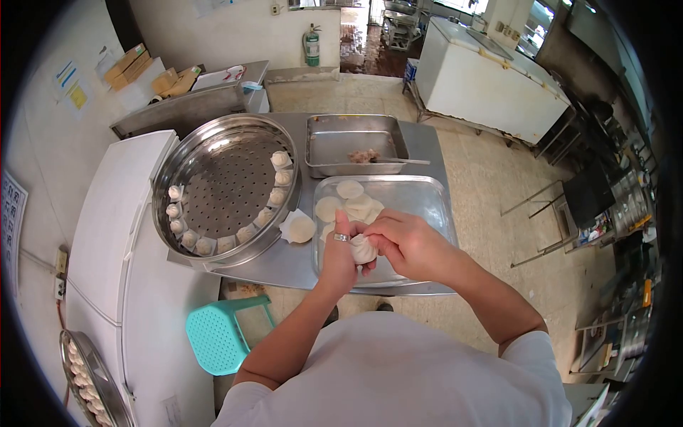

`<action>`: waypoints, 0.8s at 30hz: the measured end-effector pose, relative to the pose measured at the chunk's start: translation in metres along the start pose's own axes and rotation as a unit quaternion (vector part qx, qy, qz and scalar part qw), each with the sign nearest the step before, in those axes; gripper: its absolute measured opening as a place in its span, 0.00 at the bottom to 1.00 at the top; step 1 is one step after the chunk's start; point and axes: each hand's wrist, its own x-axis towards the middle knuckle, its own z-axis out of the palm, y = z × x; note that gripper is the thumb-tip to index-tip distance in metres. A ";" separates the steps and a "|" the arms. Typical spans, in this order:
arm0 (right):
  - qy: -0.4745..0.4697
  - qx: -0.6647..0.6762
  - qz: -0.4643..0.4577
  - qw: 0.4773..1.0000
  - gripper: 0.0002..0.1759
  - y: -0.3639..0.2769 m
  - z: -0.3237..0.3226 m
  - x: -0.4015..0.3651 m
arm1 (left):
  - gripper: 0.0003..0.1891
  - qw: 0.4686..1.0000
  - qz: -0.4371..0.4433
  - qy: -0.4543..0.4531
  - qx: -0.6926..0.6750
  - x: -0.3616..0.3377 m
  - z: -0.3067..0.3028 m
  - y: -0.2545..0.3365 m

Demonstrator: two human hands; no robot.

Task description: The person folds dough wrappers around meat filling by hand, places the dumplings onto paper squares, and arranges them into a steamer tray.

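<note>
My left hand (342, 252), with a ring on one finger, cups a pleated white dough bun (363, 250) from the left and below. On the bun's upper right side, the fingers of my right hand (400, 244) pinch the dough. Both hands are above the front part of a shallow metal tray (434, 206), where several flat dough rounds (349, 189) lie. Left of the tray, one dough round (302, 229) rests on a piece of paper. Farther left, a round perforated steamer pan (235, 174) holds several small buns along its rim.
Behind the tray, a deep metal pan (341, 142) holds some filling (363, 156) and a utensil (405, 161). A turquoise stool (217, 338) stands below the table at the left. Another pan (107, 377) of buns is at the lower left. A white chest freezer (484, 85) stands behind.
</note>
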 end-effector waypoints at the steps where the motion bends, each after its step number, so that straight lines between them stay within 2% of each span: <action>1: 0.003 0.005 0.011 1.000 0.07 -0.004 0.000 0.001 | 0.41 0.999 0.030 0.020 0.037 0.000 0.001 -0.001; 5: 0.005 -0.027 -0.005 1.000 0.05 0.002 0.011 0.002 | 0.40 0.989 0.083 0.063 0.107 -0.001 0.004 -0.003; 11: 0.039 -0.117 -0.042 0.991 0.05 0.001 0.027 0.006 | 0.41 0.996 0.044 0.064 0.037 0.000 0.000 -0.004; 17: 0.045 -0.136 -0.032 0.989 0.06 0.004 0.038 0.006 | 0.41 0.996 0.048 0.053 0.051 -0.003 -0.007 0.002; 20: 0.043 -0.067 0.005 0.997 0.03 0.003 0.042 0.011 | 0.41 0.996 0.037 0.068 0.040 -0.004 -0.012 0.008; 24: -0.025 0.046 0.078 0.996 0.02 0.002 0.036 0.022 | 0.41 0.994 0.025 0.069 0.079 -0.005 -0.027 0.015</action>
